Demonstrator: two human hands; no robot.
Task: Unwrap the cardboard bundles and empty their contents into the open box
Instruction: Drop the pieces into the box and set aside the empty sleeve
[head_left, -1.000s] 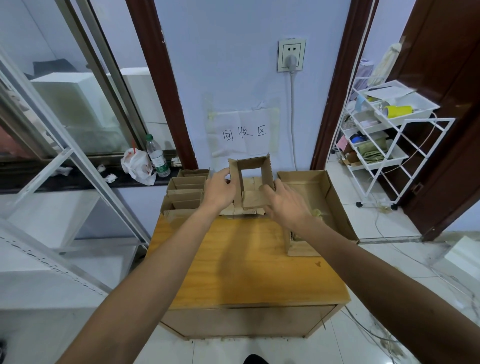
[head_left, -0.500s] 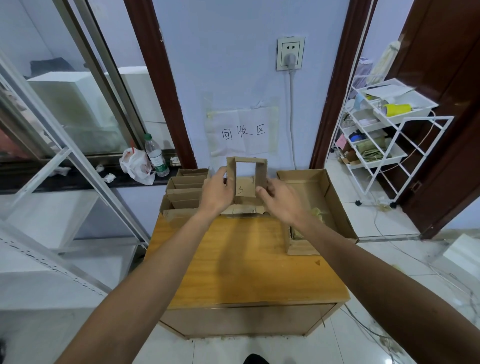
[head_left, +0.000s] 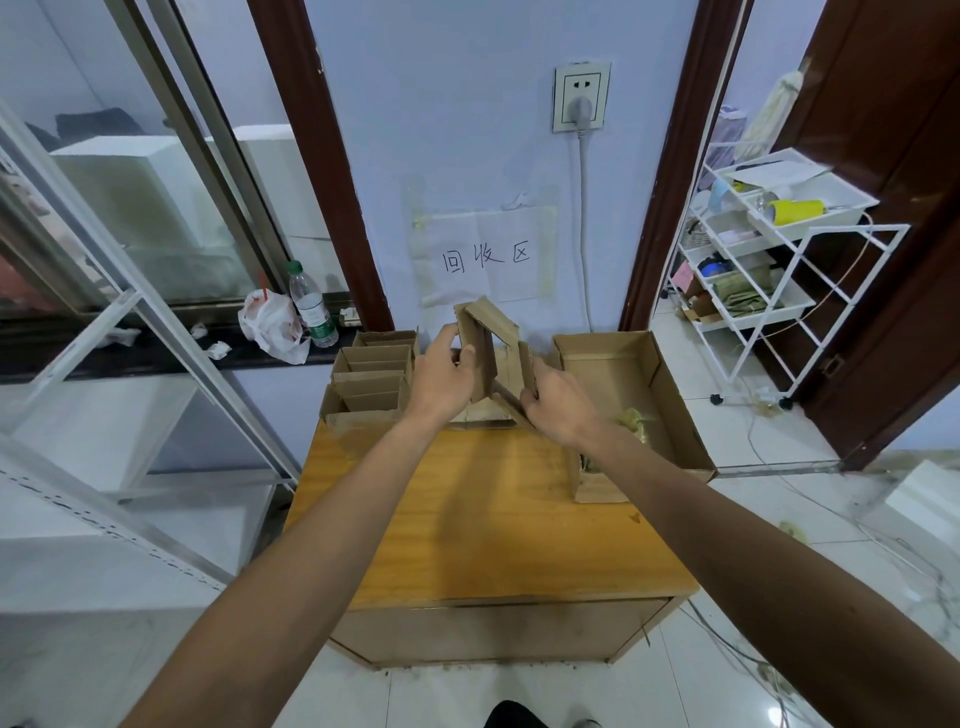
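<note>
Wooden cabinet top (head_left: 493, 519), far edge: the cardboard bundle (head_left: 493, 322) is held up just above it, skewed open into a slanted loop. Left hand (head_left: 441, 374) grips its left wall, thumb curled across; right hand (head_left: 558, 400) pinches the right wall. Open box (head_left: 672, 405) sits at the far right corner, cardboard sleeves (head_left: 374, 374) stacked far left.

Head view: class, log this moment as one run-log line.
left hand: grips brown folded cardboard sleeve | right hand: grips same sleeve | sleeve: above orange wooden table | open cardboard box: right of hands
</note>
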